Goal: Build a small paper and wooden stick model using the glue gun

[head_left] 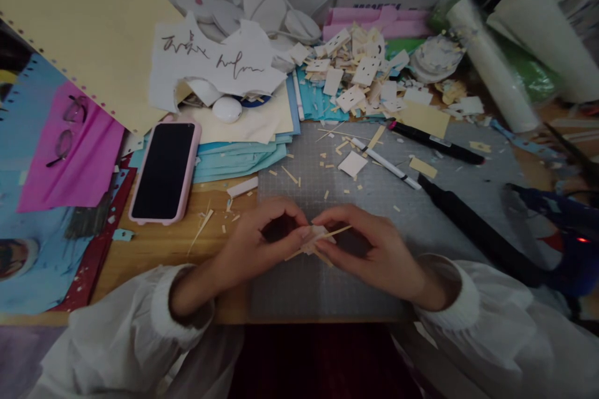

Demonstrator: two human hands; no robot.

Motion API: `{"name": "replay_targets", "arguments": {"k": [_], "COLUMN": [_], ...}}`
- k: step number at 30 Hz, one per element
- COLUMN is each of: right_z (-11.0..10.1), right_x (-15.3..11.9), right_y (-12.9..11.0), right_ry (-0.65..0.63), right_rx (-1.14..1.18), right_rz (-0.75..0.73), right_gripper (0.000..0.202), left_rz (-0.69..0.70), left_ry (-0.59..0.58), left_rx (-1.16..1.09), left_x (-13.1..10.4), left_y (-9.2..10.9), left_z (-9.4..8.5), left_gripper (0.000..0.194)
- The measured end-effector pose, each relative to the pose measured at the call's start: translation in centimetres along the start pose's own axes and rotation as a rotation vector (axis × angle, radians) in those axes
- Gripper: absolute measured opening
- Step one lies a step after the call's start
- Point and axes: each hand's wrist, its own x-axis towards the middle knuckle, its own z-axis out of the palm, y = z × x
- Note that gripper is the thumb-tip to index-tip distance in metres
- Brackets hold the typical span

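Between my hands, over the near part of the grey cutting mat (290, 299), is a small pale paper piece (319, 235) with a thin yellowish strip (340, 230) lying slanted across it. My left hand (262, 237) pinches the piece's left side between thumb and fingers. From the right, my right hand (374, 249) pinches the piece and strip with thumb and index finger. The fingertips hide part of both. Beyond them on the mat lie a white square (352, 164), a white pen (386, 163) and scattered paper bits.
A pink-edged phone (165, 171) lies left, near stacked blue paper (238, 159). Many small paper pieces (367, 68) are heaped at the back. A black marker (440, 142), a long black object (482, 230) and a blue tool with a red light (578, 249) are right.
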Motion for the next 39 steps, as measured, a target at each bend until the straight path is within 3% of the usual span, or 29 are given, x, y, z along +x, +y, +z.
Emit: {"name": "replay_targets", "arguments": {"k": [8,16,23,39], "right_z": [0.28,-0.13,-0.20,-0.51], "right_x": [-0.21,-0.01,-0.27,-0.20], "right_y": [0.46,0.41,0.26,-0.22], "right_ry": [0.033,0.064,0.067,-0.008], "right_rx": [0.135,0.430,0.437,0.209], "right_rz": [0.046,0.167,0.140,0.003], "right_gripper": [0.025,0.021,0.019,0.009], "left_rz": [-0.038,-0.109,-0.095,-0.021], "left_ry": [-0.006,-0.052,-0.029,-0.002], "left_rx": [-0.195,-0.617,-0.538,-0.345], "left_x": [-0.12,0.04,0.05,-0.09], "left_y": [0.49,0.05,0.55,0.70], "left_z": [-0.41,-0.80,-0.78,-0.38], "left_gripper": [0.012,0.013,0.012,0.005]}}
